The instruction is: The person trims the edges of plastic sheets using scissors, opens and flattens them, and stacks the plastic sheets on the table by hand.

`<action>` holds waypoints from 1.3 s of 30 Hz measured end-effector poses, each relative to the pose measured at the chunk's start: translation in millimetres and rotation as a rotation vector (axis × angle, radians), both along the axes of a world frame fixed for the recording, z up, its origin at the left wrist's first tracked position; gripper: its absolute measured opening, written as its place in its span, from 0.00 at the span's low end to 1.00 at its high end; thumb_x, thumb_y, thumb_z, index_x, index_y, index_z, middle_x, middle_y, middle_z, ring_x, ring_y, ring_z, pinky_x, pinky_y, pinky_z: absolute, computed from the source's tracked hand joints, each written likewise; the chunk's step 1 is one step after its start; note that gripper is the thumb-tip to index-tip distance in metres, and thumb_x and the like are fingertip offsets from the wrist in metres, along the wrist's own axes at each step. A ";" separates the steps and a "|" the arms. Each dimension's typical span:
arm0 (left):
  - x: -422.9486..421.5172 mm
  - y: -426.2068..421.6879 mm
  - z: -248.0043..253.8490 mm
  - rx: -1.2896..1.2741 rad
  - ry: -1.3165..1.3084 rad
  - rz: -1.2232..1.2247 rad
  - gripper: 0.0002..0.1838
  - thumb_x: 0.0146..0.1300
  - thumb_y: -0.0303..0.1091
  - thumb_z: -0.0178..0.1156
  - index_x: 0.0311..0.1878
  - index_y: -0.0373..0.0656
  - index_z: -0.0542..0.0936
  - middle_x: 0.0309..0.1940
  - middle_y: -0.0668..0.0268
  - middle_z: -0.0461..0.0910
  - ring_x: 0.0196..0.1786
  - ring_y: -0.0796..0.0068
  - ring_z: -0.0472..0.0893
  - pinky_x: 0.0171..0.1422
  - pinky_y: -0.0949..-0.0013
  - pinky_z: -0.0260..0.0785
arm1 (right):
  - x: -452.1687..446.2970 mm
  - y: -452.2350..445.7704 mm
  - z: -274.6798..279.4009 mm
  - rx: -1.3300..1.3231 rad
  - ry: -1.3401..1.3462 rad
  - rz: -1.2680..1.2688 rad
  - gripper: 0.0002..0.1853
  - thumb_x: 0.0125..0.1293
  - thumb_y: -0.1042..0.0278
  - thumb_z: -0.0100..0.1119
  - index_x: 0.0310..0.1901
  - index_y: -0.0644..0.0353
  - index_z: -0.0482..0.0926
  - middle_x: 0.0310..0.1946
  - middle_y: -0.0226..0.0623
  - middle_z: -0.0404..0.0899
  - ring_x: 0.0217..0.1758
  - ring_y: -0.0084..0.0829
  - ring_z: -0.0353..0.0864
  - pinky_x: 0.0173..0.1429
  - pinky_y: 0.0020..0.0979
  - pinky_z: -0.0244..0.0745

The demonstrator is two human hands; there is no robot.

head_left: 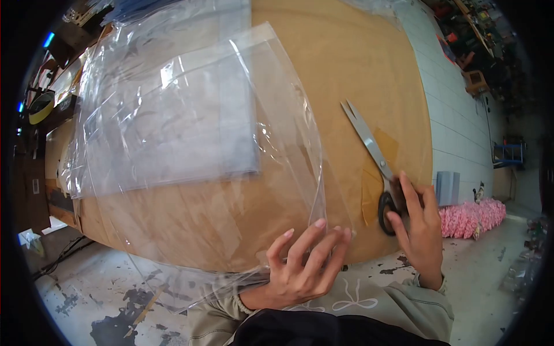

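Note:
My left hand (309, 262) lies with its fingers apart on the edge of a clear plastic sheet (288, 127), near the front edge of the brown-covered table. The sheet spreads over a stack of clear plastic (184, 127) and hangs over the table's front edge. At the right, my right hand (420, 225) is at the black handles of the scissors (381, 161), thumb and fingers around them. The scissors lie on the table, blades slightly apart and pointing away from me. How firmly the fingers hold the handles is hard to see.
The brown table (346, 63) has a curved right edge. Tape pieces (370, 193) are stuck beside the scissors. A pink bundle (473, 219) lies beyond the table at the right, with a blue stool (509, 154) farther off. A tape roll (41, 108) is at the far left.

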State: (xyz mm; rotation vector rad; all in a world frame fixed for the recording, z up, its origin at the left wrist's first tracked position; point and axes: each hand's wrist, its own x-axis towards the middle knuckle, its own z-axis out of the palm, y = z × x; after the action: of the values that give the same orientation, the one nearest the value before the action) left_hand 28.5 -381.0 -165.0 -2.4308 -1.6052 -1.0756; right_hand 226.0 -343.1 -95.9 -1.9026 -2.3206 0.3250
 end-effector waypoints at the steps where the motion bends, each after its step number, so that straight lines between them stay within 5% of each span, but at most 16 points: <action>1: 4.2 3.2 0.2 0.011 -0.012 0.015 0.15 0.47 0.30 0.63 0.39 0.57 0.85 0.40 0.78 0.78 0.50 0.70 0.77 0.57 0.57 0.60 | 6.9 -9.3 2.2 -0.166 0.210 -0.113 0.35 0.55 0.75 0.65 0.65 0.65 0.64 0.41 0.45 0.69 0.42 0.39 0.74 0.46 0.33 0.72; 4: 15.8 9.3 5.2 0.023 -0.086 0.032 0.14 0.45 0.29 0.65 0.38 0.55 0.86 0.39 0.78 0.78 0.49 0.71 0.78 0.58 0.57 0.59 | 22.6 -37.7 10.0 -0.553 0.797 -0.393 0.33 0.55 0.77 0.65 0.63 0.65 0.64 0.36 0.39 0.71 0.39 0.32 0.75 0.45 0.28 0.72; 9: 26.8 12.9 3.0 0.063 -0.130 0.050 0.14 0.44 0.29 0.65 0.37 0.54 0.86 0.39 0.79 0.78 0.49 0.73 0.78 0.58 0.57 0.58 | 6.6 -80.0 6.1 -0.735 1.424 -0.552 0.25 0.54 0.74 0.69 0.52 0.64 0.68 0.33 0.32 0.73 0.35 0.20 0.74 0.41 0.23 0.72; 12: 27.7 12.3 0.7 0.072 -0.129 0.039 0.15 0.44 0.29 0.62 0.38 0.55 0.86 0.39 0.79 0.78 0.48 0.73 0.78 0.59 0.57 0.58 | 6.8 -84.1 0.7 -0.678 0.994 -0.494 0.25 0.51 0.71 0.72 0.47 0.64 0.68 0.30 0.30 0.72 0.32 0.18 0.73 0.37 0.22 0.72; 19: 25.1 9.6 1.6 0.018 -0.111 0.038 0.11 0.52 0.31 0.62 0.40 0.53 0.86 0.38 0.79 0.79 0.49 0.80 0.78 0.62 0.56 0.53 | 11.6 -81.1 -12.2 -0.482 0.812 -0.444 0.25 0.46 0.66 0.78 0.43 0.63 0.74 0.20 0.25 0.71 0.23 0.13 0.70 0.29 0.18 0.69; 39: 27.0 10.4 -2.2 0.038 -0.120 0.036 0.19 0.42 0.29 0.58 0.41 0.55 0.86 0.37 0.79 0.77 0.48 0.73 0.78 0.60 0.56 0.56 | 12.3 -82.7 -17.4 -0.455 0.755 -0.445 0.24 0.46 0.69 0.77 0.42 0.62 0.74 0.18 0.26 0.73 0.22 0.12 0.72 0.26 0.17 0.66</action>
State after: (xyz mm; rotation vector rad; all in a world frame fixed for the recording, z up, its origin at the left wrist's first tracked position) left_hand 55.5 -370.5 -167.2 -2.3453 -1.6383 -1.2572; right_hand 238.3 -425.8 -113.3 -1.9174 -1.3724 1.3203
